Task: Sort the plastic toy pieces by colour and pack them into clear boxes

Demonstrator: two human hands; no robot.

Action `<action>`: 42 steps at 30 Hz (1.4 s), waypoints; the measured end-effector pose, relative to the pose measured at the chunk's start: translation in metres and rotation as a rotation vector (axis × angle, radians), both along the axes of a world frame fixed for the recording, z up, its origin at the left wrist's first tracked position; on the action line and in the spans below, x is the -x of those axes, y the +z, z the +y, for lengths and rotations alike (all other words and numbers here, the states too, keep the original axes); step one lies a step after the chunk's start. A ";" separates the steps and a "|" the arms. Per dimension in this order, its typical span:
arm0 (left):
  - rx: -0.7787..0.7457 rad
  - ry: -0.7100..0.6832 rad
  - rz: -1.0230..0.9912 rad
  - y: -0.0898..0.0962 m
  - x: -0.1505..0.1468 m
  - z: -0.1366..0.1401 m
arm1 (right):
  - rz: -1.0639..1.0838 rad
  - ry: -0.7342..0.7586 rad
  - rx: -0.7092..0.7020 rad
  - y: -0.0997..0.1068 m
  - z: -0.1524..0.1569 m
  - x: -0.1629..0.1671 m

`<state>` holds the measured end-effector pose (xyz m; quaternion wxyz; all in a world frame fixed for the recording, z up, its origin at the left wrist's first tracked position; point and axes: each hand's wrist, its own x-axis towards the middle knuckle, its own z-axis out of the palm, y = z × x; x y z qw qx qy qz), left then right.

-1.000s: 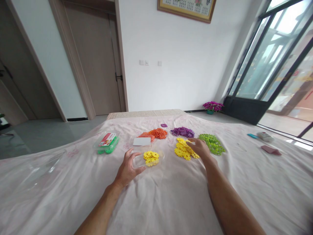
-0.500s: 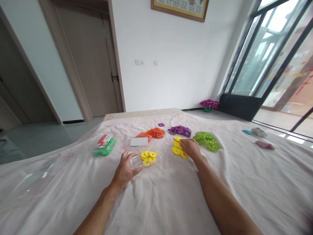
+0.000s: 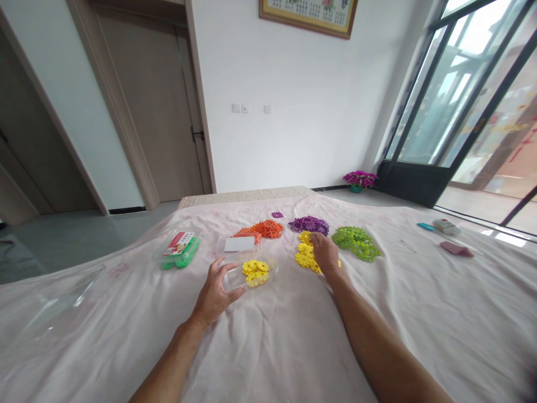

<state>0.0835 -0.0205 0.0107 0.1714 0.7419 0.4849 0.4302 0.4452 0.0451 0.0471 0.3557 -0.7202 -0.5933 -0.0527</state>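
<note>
My left hand (image 3: 216, 288) is closed on the left end of a clear plastic box (image 3: 233, 278), thumb in front and fingers behind. Several yellow flower-shaped interlocking discs (image 3: 255, 268) lie inside the box. To the right, my right hand (image 3: 327, 254) is over a loose group of yellow discs (image 3: 305, 259) on the cloth. Its fingers are pinched together at a yellow disc (image 3: 305, 238) on the far side of that group; the fingertips are partly hidden by the hand.
Behind the box are a clear container with a white label (image 3: 239, 244) and orange discs (image 3: 267, 228). Purple discs (image 3: 310, 225) and green discs (image 3: 356, 242) form piles at the right. A labelled box of green pieces (image 3: 178, 249) stands left. Clear plastic (image 3: 62, 296) lies far left on the wrinkled cloth (image 3: 268, 352).
My right hand has drawn slightly toward me and turned, with its fingers closing at the yellow discs. A yellow disc now shows right of the hand. My left hand and the box have stayed put.
</note>
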 end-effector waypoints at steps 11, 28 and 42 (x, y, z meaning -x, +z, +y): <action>0.010 0.014 0.018 0.006 -0.002 -0.003 | 0.566 0.580 -0.048 0.015 -0.015 0.092; -0.186 0.093 0.096 0.021 -0.001 -0.012 | 0.828 0.704 0.023 0.013 -0.036 0.142; -0.167 0.083 -0.149 0.039 -0.027 -0.027 | 1.059 0.877 0.287 0.038 -0.072 0.170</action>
